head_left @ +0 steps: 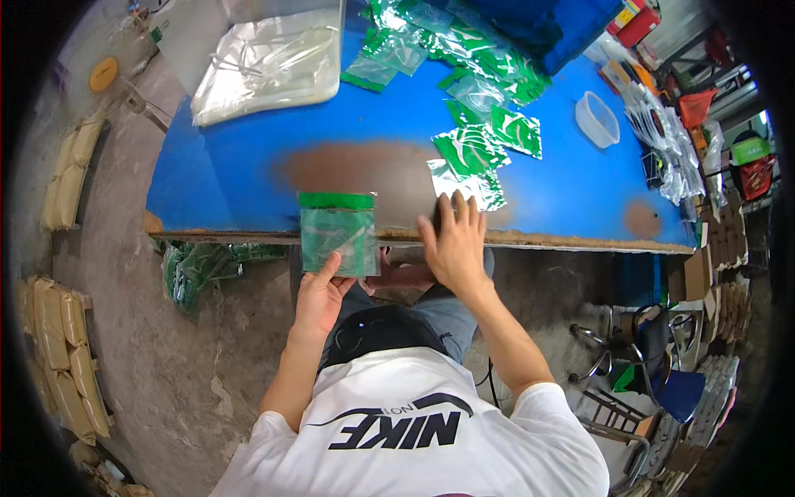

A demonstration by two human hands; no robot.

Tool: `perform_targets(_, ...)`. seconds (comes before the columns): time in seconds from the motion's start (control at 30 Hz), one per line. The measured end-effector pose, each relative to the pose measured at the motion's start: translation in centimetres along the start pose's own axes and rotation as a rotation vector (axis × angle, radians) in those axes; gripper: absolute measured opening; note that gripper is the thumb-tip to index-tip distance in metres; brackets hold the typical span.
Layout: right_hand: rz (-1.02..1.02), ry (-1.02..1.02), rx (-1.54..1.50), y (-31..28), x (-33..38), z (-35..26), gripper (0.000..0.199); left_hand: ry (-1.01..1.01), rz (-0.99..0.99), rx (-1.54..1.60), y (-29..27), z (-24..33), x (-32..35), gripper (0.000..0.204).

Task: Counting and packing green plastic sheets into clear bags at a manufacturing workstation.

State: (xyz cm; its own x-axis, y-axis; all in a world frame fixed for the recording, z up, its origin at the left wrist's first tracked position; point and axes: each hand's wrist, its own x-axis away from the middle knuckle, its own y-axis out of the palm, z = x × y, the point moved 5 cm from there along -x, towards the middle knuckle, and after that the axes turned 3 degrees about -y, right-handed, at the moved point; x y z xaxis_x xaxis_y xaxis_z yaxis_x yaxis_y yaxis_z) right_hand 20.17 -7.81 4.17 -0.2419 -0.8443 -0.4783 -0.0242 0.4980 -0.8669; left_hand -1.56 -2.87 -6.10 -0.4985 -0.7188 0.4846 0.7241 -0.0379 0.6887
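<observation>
Packet (338, 230) in left fingers (332, 262), nearly square, green band (336, 200) forward

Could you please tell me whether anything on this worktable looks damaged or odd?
The blue worktable looks worn: brown patches interrupt its blue, a large one at centre front and a smaller one near the right corner. Green packets overlap untidily beyond the right hand.
</observation>
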Motion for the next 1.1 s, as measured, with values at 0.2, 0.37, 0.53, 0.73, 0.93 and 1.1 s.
perform_targets(0.2,-0.288,0.096,-0.77,1.2,-1.8,-0.7,0.027,0.068,0.034,-0.168,2.7,-0.5,-0.3,0.034)
perform_targets(0.37,0.062,-0.056,-0.187,4.6,-5.9,3.7,0.064,0.243,0.146,-0.23,0.1,1.2,0.0,0.035)
perform_targets(0.53,-0.218,-0.397,-0.658,0.8,-0.7,-1.1,0.041,0.143,-0.028,0.079,-1.6,1.9,0.4,0.034)
perform_targets(0.73,0.006,0.896,-1.966,2.5,1.3,-3.5,0.016,-0.082,-0.248,0.297,4.3,1.4,1.7,0.042)
perform_targets(0.93,-0.201,0.317,-1.564,-0.6,-1.4,-1.6,0.052,0.425,-0.145,-0.187,7.2,4.5,-0.3,0.048)
perform_targets(1.1,-0.056,0.052,-1.222,-0.3,-6.0,2.1,0.06,0.622,-0.469,-0.65,12.9,9.0,-2.7,0.09)
